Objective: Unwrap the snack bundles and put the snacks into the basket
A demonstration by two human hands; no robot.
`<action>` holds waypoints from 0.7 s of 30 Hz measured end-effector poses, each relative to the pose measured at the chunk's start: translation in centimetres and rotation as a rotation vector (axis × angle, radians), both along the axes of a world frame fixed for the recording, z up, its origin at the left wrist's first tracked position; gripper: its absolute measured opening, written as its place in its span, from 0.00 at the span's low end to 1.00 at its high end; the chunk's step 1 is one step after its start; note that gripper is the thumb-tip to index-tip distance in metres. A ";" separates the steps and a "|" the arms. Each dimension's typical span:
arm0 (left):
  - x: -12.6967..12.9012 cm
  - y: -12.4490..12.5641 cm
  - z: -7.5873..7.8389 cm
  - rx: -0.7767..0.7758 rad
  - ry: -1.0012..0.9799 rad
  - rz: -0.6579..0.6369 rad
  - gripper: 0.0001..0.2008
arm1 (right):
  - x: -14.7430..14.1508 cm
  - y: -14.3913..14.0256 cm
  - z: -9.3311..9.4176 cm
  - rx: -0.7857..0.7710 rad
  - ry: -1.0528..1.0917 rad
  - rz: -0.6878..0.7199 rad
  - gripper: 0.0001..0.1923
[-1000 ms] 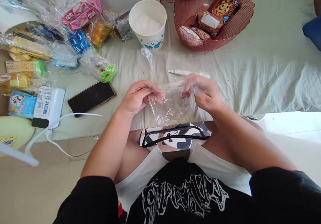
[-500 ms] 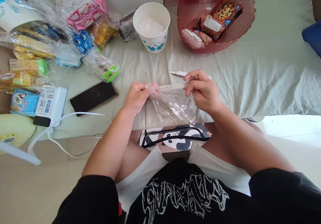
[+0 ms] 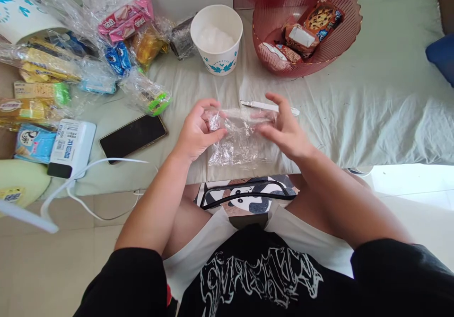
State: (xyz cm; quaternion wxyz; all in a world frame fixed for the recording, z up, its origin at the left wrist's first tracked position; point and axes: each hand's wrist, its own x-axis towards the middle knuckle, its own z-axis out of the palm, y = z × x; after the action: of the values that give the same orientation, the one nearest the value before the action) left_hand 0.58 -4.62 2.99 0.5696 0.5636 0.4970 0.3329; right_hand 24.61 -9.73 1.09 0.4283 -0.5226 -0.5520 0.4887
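A clear plastic bag (image 3: 237,142) hangs spread between my hands over the front of the cloth-covered surface. My left hand (image 3: 200,132) is at its left edge, with the thumb across the front and some fingers behind or inside the film. On the other side, my right hand (image 3: 285,130) has its index finger raised and its thumb stretched inward. Its other fingers show through the plastic and support the bag's right edge. Nothing is visible inside the bag. Just behind it lies a white craft knife (image 3: 269,106), partly covered by my right fingers.
A white paper tub (image 3: 222,64) with white contents stands behind the hands. Right of it, a pink ribbed bowl (image 3: 308,68) holds wrapped snacks. At left are a phone (image 3: 133,137), a white power bank (image 3: 73,142) with a cable, and several packaged snacks (image 3: 145,90).
My left hand has gone from pinching the gathered bag to spread fingers. The bag is now stretched wider and flatter between both hands. More of the knife shows.
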 end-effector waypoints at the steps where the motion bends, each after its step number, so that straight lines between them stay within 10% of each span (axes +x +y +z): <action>1: 0.0 0.0 0.1 -0.014 -0.021 0.015 0.36 | -0.1 0.0 0.0 -0.027 -0.003 0.000 0.41; 9: 0.5 -0.1 0.2 -0.360 -0.270 -0.122 0.27 | -0.8 0.2 0.2 -0.004 0.079 -0.132 0.32; 21: -0.6 0.4 0.4 -0.228 -0.122 -0.155 0.12 | -0.7 -0.1 1.8 -0.125 0.114 0.007 0.17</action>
State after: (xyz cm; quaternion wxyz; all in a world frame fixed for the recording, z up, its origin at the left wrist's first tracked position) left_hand -0.03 -4.26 3.41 0.6833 0.5106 0.4510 0.2628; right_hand 23.96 -9.78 2.91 0.4238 -0.5179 -0.4968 0.5526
